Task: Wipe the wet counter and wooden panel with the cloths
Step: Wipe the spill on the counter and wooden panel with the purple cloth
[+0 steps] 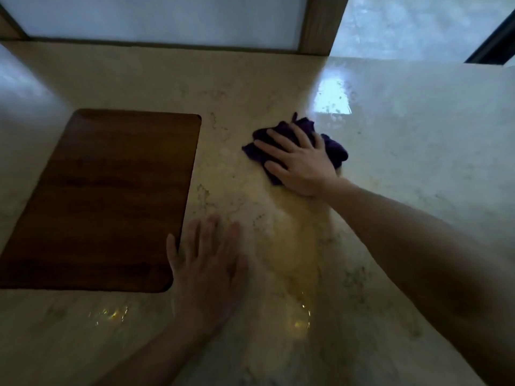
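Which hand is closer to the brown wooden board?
Left. The left hand lies flat on the counter right beside the wooden panel, at its near right corner. The right hand is farther off to the right, pressing the purple cloth.

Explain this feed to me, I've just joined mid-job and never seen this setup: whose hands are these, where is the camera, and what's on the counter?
No machine here: a person works bare-handed, and the single camera sits on their head, looking forward and down. The right hand presses flat on a purple cloth on the pale stone counter; straight fingers, no curled grip. The left hand rests open on the counter, holding nothing, just beside the dark wooden panel set into the surface. Shiny wet patches show near the front edge.
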